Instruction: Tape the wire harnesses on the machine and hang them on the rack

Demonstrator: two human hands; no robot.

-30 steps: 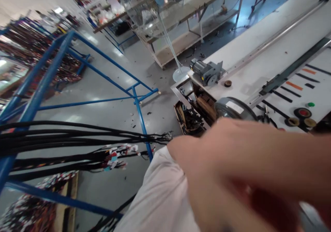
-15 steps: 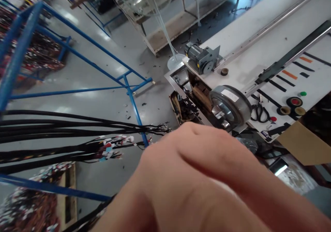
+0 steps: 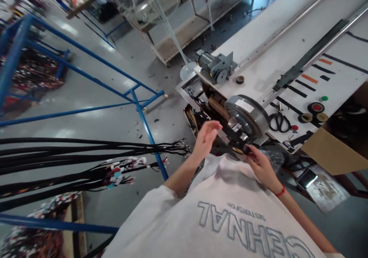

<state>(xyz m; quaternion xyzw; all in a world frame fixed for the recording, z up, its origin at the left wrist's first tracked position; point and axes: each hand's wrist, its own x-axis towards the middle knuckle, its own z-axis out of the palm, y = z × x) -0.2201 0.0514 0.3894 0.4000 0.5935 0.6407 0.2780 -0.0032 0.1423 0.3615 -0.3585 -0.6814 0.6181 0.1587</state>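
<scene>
My left hand [image 3: 207, 137] is raised in front of the white shirt, fingers loosely bent with nothing seen in them. It is beside the metal edge of the machine. My right hand [image 3: 258, 163], with a red band at the wrist, pinches a roll of black tape [image 3: 237, 150] whose tan core shows. Just beyond both hands stands a round grey machine head [image 3: 247, 114] with a white label. Black-handled scissors [image 3: 279, 122] lie on the white table [image 3: 258, 68] to the right of it.
Long black wire harnesses [image 3: 71, 147] stretch in from the left over a blue metal frame [image 3: 145, 124]. A motor [image 3: 211, 64] sits at the table's corner. Several tape rolls [image 3: 316, 107] and black strips lie on the right, above a cardboard flap [image 3: 335, 150].
A hand that filled the lower middle close to the camera has gone down and away. Both hands and the tape roll now show in front of the shirt. The view has shifted slightly.
</scene>
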